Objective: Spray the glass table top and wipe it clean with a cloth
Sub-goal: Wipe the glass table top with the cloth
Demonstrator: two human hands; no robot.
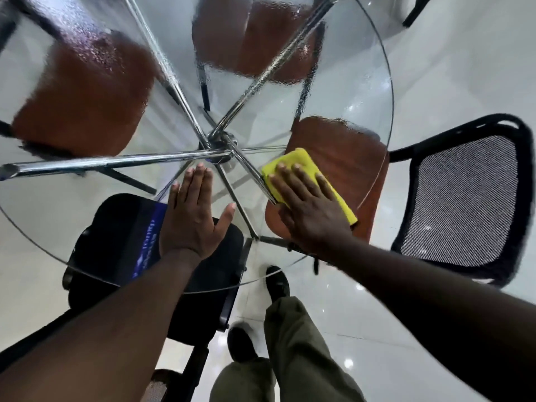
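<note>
The glass table top (pixel 358 82) is round and fills the upper two thirds of the frame, its near rim curving across the lower middle. The far part, toward the upper left and top centre, is covered in a film of droplets (pixel 87 33) that blurs what lies under it; the near part, around the hands, looks clearer.

A folded yellow cloth (pixel 301 163) lies on the table right of centre. The right hand (pixel 310 210) rests flat on top of it, fingers (pixel 298 178) straight and spread apart, pressing the cloth against the glass rather than gripping it; the far end and the lower right corner of the cloth stick out from under the hand. The left hand (pixel 191 219) lies flat on the bare glass just left of centre, palm down, four fingers straight and close together, the thumb spread out to the right, holding nothing. The two hands are near each other but apart.

Through the glass show the chrome legs (pixel 220 140), which meet at a hub near the centre. Three brown chair seats are seen under the table: one at upper left (pixel 81 103), one at top centre (pixel 255 39), one at right (pixel 348 158) beneath the cloth. A black chair (pixel 121 227) sits under the left forearm, and a black mesh chair back (pixel 467 198) stands at the right edge. At the bottom are olive trousers (pixel 295 343) and black shoes (pixel 277 282) on a glossy white tiled floor (pixel 435 329).
</note>
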